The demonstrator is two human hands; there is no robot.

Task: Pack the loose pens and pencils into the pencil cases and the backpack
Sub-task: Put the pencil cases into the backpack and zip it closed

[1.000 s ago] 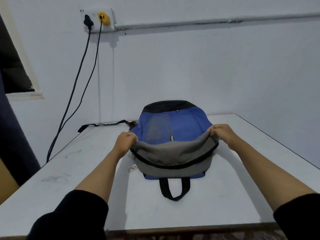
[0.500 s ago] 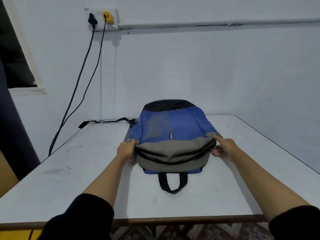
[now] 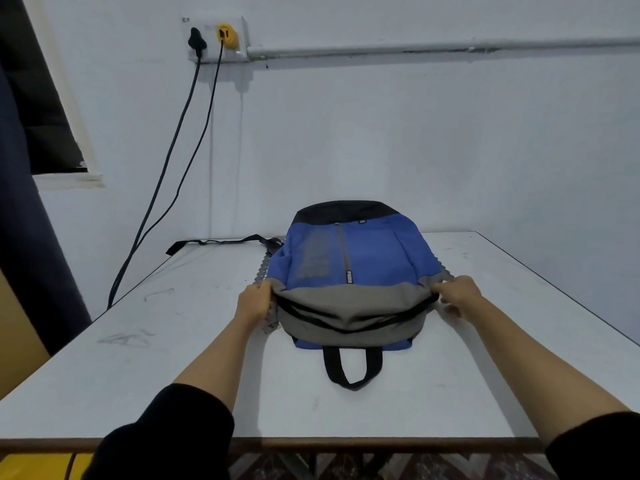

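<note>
A blue, grey and black backpack (image 3: 356, 258) lies flat on the white table (image 3: 173, 375), its grey top end and black carry handle (image 3: 351, 368) towards me. My left hand (image 3: 254, 303) grips the left corner of the grey top. At the right corner, my right hand (image 3: 457, 294) pinches the fabric by the zip line. The main opening lies nearly flat, its two dark zip lines close together. No pens, pencils or pencil cases are in view.
A black strap (image 3: 214, 242) trails from the backpack to the far left. Two cables (image 3: 173, 161) hang from a wall socket (image 3: 214, 38) down past the table's left edge. The wall stands just behind the table. The table's front edge (image 3: 311, 443) is close to me.
The backpack's mouth, held wide open a second ago, has been lowered and now lies nearly flat. Both hands moved down and stayed at the two corners.
</note>
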